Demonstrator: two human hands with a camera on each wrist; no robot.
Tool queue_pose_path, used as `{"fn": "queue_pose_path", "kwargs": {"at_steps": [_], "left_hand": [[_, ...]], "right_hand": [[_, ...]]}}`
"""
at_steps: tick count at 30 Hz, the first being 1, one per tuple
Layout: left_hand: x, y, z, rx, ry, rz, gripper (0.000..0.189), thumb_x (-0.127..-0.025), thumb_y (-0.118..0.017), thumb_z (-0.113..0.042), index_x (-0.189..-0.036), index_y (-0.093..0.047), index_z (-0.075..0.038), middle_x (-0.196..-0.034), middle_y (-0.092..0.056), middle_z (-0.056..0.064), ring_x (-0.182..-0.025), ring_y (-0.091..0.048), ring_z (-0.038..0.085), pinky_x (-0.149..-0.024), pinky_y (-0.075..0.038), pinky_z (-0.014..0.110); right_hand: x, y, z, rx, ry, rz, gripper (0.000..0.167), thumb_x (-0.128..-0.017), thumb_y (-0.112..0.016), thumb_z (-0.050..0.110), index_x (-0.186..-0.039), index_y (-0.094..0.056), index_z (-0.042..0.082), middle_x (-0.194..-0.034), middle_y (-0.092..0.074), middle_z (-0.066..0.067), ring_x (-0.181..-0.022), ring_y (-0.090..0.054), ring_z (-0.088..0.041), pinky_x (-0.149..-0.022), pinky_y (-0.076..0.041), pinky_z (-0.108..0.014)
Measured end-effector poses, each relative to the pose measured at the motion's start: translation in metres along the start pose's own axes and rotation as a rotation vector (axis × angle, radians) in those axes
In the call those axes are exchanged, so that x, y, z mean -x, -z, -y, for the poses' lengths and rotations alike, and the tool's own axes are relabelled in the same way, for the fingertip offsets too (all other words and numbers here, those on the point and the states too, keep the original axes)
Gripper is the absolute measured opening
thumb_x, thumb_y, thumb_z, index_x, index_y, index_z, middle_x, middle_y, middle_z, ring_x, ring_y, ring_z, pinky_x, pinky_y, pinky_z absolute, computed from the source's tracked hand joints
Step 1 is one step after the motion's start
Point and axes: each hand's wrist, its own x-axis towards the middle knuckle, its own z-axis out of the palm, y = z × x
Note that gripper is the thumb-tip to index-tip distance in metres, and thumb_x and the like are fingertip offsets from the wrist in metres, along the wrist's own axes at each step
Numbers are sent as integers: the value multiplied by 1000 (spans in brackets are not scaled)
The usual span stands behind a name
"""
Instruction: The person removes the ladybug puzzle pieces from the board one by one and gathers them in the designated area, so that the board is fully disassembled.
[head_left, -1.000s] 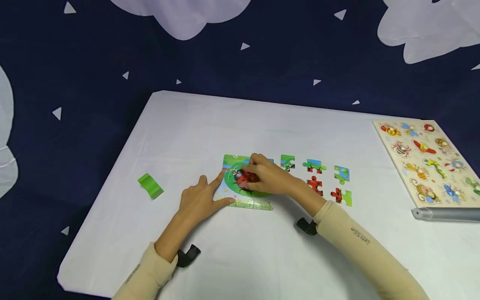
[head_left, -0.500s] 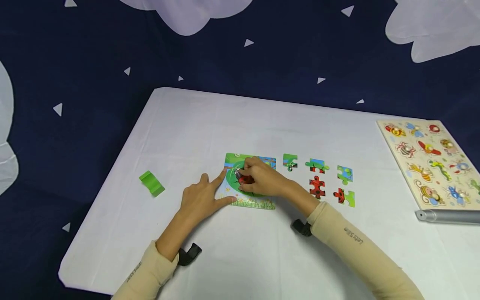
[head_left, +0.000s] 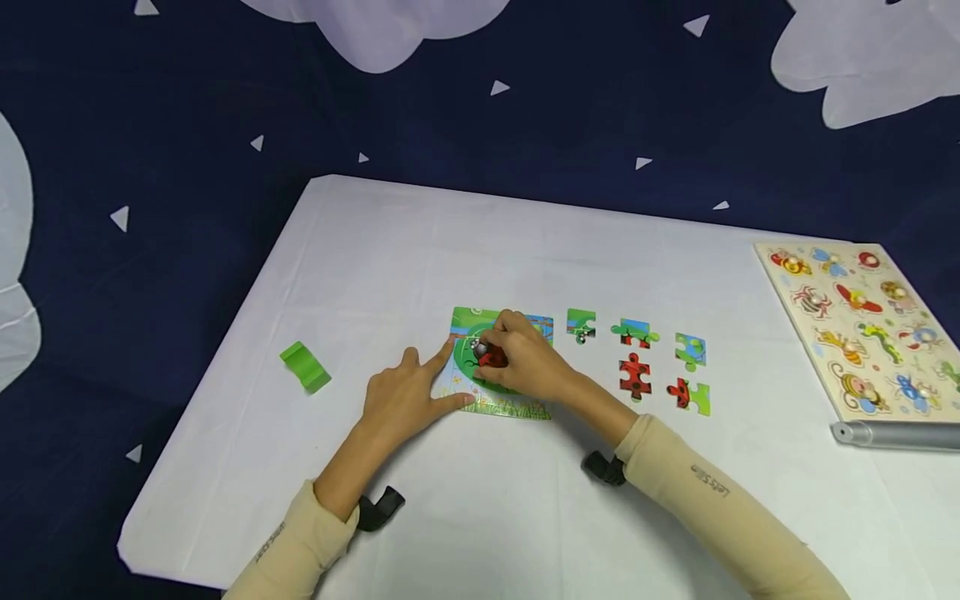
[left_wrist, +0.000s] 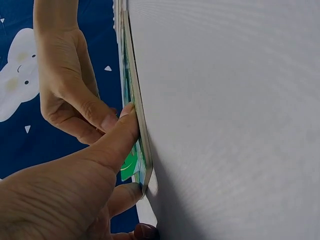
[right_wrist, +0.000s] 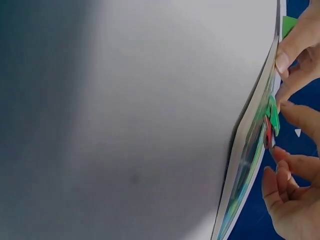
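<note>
A picture board lies on the white table, with a green oval and a ladybug's head showing in the head view. My left hand holds it steady, index finger along its left edge and thumb near the bottom edge, fingers spread. Over the oval, my right hand pinches a red and green puzzle piece between thumb and fingers. That piece stands tilted right at the board's surface in the right wrist view. The right hand covers the right part of the oval.
Loose puzzle pieces lie right of the board, among them a red spotted one and a red and green one. A wooden insect board and a silver tube are farther right. A green strip sits left.
My right hand has shifted slightly left across the oval, still pinching the piece. The left hand keeps its place at the board's edge, and the loose pieces stay put.
</note>
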Motion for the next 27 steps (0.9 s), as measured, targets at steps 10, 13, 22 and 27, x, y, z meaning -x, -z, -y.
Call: {"fn": "queue_pose_path", "kwargs": {"at_steps": [10, 13, 22, 27], "left_hand": [[1, 1, -1, 10, 8, 13, 90, -80, -65, -72, -154, -37, -28, -84, -48, 10, -47, -41, 19, -44, -32, 31], [1, 1, -1, 7, 6, 10, 90, -80, -65, -72, -154, -37, -28, -84, -49, 11, -47, -41, 20, -44, -32, 31], [1, 1, 0, 7, 11, 18, 90, -80, -64, -72, -154, -35, -30, -86, -49, 11, -48, -42, 20, -45, -32, 32], [0, 1, 0, 14, 9, 14, 90, -80, -64, -72, -154, -36, -29, -86, -49, 11, -48, -41, 21, -45, -32, 32]], "right_hand": [[1, -4, 6, -3, -24, -75, 34, -84, -81, 24, -106, -74, 0, -91, -52, -6, -83, -45, -19, -66, -43, -27], [2, -4, 6, 26, -33, -84, 34, -84, -82, 25, -105, -75, 0, -90, -51, -5, -84, -46, -19, -67, -44, -27], [3, -7, 0, 20, -83, -49, 41, -84, -82, 25, -112, -73, -4, -89, -51, -6, -84, -45, -20, -67, -44, -27], [-1, -6, 0, 49, -78, -24, 36, -86, -79, 25, -109, -74, -2, -94, -56, -8, -86, -50, -20, -67, -48, -27]]}}
